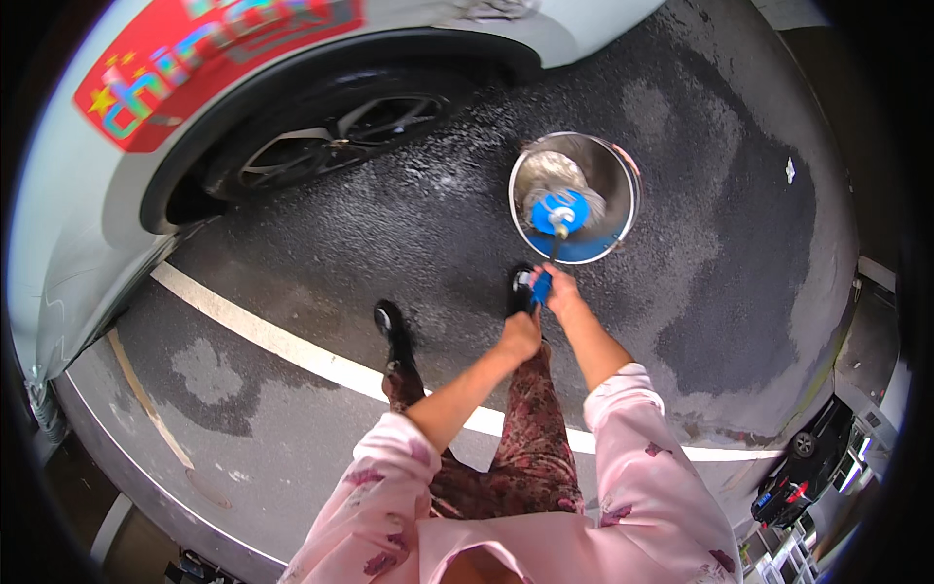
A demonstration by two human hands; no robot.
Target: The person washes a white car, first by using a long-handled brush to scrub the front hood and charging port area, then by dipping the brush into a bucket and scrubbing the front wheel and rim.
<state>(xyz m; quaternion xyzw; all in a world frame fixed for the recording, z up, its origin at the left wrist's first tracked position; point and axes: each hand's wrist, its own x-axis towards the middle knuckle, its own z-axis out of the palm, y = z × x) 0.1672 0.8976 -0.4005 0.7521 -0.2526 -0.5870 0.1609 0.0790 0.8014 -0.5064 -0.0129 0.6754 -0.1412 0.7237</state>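
Observation:
Both of my hands grip the handle of a mop (pixel 560 212) with a round blue plate and grey strands. My left hand (pixel 522 333) is closed around the handle's lower end, near my body. Farther forward, my right hand (pixel 559 287) holds it by the blue grip (pixel 541 287). The mop head is inside a round metal bucket (pixel 633 212), whose inside shows some blue low down near me. Pale, foamy-looking material lies beside the strands, though its exact nature is unclear.
A white car (pixel 306 55) with a red sticker stands at upper left, its wheel (pixel 328 146) near the bucket. Wet asphalt (pixel 328 241) and a white painted line (pixel 292 343) run beneath and beside my black shoes. A dark car (pixel 803 467) is parked at far right.

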